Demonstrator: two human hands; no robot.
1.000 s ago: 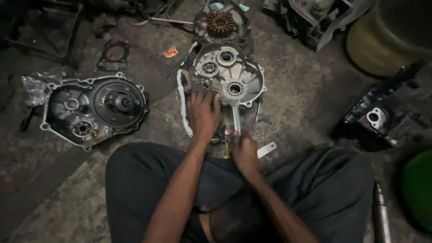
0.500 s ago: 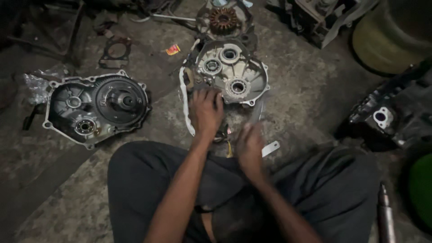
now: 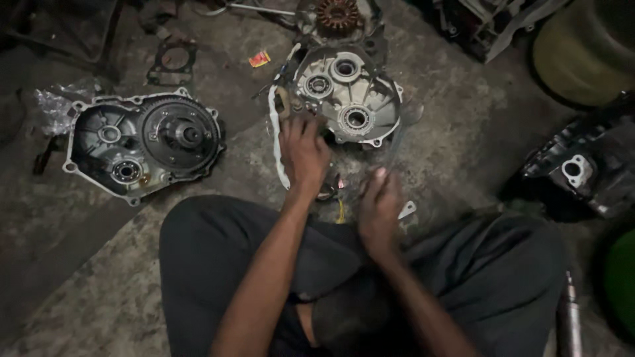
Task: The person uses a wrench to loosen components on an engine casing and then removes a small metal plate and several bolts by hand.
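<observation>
We've got a cast metal engine case (image 3: 347, 92) here, dull silver and matt, with shinier bearing rings. The second case half (image 3: 142, 142) looks greasier and darker. The floor (image 3: 463, 152) is rough, stained concrete, and the trousers (image 3: 489, 277) are probably matt dark cloth.

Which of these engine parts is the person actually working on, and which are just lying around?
In hand:
left hand pressing on the silver crankcase half
right hand, blurred, just below it

Lying about:
dark gear-side casing
gasket
copper stator
yellow drum
</observation>
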